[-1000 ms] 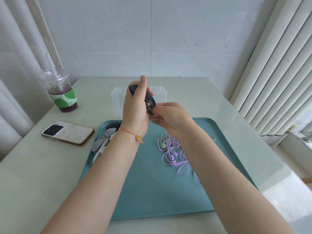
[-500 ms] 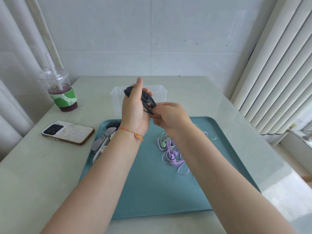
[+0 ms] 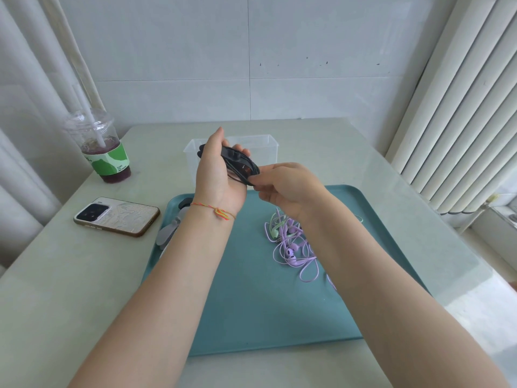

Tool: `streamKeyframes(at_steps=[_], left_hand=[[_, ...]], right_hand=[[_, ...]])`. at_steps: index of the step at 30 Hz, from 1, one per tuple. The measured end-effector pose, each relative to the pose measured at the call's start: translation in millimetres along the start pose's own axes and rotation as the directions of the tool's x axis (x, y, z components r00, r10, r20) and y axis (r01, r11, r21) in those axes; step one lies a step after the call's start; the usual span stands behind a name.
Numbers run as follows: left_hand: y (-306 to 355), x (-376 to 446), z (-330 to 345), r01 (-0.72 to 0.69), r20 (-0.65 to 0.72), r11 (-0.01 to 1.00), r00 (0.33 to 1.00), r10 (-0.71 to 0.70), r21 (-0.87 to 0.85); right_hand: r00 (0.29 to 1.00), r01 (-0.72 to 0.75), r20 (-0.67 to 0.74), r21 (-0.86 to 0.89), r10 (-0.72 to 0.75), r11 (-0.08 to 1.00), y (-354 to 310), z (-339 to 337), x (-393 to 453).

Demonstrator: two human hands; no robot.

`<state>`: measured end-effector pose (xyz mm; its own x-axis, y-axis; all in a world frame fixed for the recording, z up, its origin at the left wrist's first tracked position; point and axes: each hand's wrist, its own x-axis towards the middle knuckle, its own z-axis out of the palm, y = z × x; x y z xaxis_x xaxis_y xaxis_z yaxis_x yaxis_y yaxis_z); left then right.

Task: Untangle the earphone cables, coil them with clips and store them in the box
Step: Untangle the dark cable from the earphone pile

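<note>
While the left hand [image 3: 216, 175] grips the black earphone coil [image 3: 237, 166] above the tray's far edge, the right hand [image 3: 288, 186] pinches its loose end. Judgement: keep loops tight, clamp the clip square across all strands. Clear box [image 3: 268, 147] sits just behind, open. Purple and green cables [image 3: 291, 242] lie tangled on the teal tray [image 3: 251, 317]; spare clips [image 3: 170, 233] left. On the bench: phone [image 3: 117, 217], drink cup [image 3: 103, 152], neither obstructing.

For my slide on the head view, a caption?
Both hands wind a black earphone cable above the tray.
</note>
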<state>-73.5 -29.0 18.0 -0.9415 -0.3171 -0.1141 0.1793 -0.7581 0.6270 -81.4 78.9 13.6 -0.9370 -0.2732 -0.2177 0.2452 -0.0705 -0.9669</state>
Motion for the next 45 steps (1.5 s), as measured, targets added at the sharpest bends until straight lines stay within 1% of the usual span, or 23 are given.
streamKeyframes(at_steps=[3,7,13,17,21,24,26,29,30,31,33,34,35,38,41,43,45], left_hand=[[0.9,4.8,-3.6,0.032,-0.008,0.999,0.999,-0.032,-0.043],[0.8,5.3,-3.8,0.039,-0.003,0.998,0.999,-0.039,-0.054],[4.2,5.3,-5.7,0.077,0.013,0.994,0.997,-0.076,-0.082],[7.2,7.2,-8.8,0.1,0.034,0.987,0.995,-0.097,-0.123],[9.9,10.0,-15.5,0.206,0.121,0.961,0.975,-0.186,-0.184],[11.7,10.1,-18.0,0.262,0.158,0.939,0.96,-0.23,-0.224],[11.5,9.9,-18.7,0.245,0.149,0.937,0.966,-0.213,-0.249],[10.1,8.9,-17.6,0.195,0.122,0.944,0.978,-0.167,-0.265],[10.2,7.8,-16.6,0.181,0.123,0.945,0.981,-0.153,-0.272],[10.2,6.2,-15.4,0.173,0.13,0.944,0.981,-0.141,-0.281],[11.0,2.6,-12.3,0.16,0.16,0.942,0.98,-0.116,-0.294],[11.4,1.1,-10.8,0.149,0.173,0.947,0.98,-0.101,-0.286],[11.6,0.3,-10.0,0.137,0.181,0.952,0.98,-0.089,-0.275],[12.0,0.7,-8.7,0.121,0.178,0.957,0.981,-0.076,-0.262],[12.0,1.5,-8.0,0.128,0.195,0.961,0.977,-0.08,-0.246],[12.6,0.5,-7.5,0.15,0.235,0.972,0.966,-0.105,-0.179],[14.0,-0.5,-7.6,0.204,0.296,0.976,0.939,-0.173,-0.075]], right_hand=[[1.0,-0.001,0.019,0.021,0.001,1.0,0.5,-1.0,0.8],[0.999,0.009,0.042,0.024,-0.01,1.0,0.7,-1.7,1.3],[0.993,0.068,0.097,-0.023,-0.065,0.997,1.4,-4.1,1.8],[0.987,0.119,0.118,-0.089,-0.108,0.989,3.0,-4.2,2.0],[0.972,0.135,0.214,-0.17,-0.097,0.976,0.1,-9.5,1.2],[0.949,0.154,0.298,-0.167,-0.099,0.974,-2.8,-13.4,-1.4],[0.939,0.212,0.311,-0.194,-0.145,0.958,-3.2,-10.9,-3.5],[0.933,0.341,0.23,-0.307,-0.278,0.889,-1.6,-3.0,-4.1],[0.932,0.35,0.207,-0.302,-0.298,0.887,-1.6,-0.7,-4.6],[0.938,0.33,0.198,-0.251,-0.286,0.91,-1.8,0.1,-4.7],[0.954,0.205,0.232,-0.052,-0.188,0.977,-3.2,-1.1,-5.1],[0.955,0.137,0.261,0.024,-0.138,0.99,-3.8,-2.5,-5.4],[0.954,0.1,0.278,0.048,-0.11,0.994,-3.6,-4.5,-4.8],[0.951,0.123,0.284,0.004,-0.119,0.992,-3.1,-7.9,-2.0],[0.947,0.128,0.295,0.027,-0.13,0.991,-5.7,-11.1,-1.1],[0.949,0.134,0.284,0.025,-0.136,0.991,-7.6,-14.1,-1.4],[0.953,0.147,0.265,0.012,-0.145,0.989,-8.4,-16.7,-0.6]])
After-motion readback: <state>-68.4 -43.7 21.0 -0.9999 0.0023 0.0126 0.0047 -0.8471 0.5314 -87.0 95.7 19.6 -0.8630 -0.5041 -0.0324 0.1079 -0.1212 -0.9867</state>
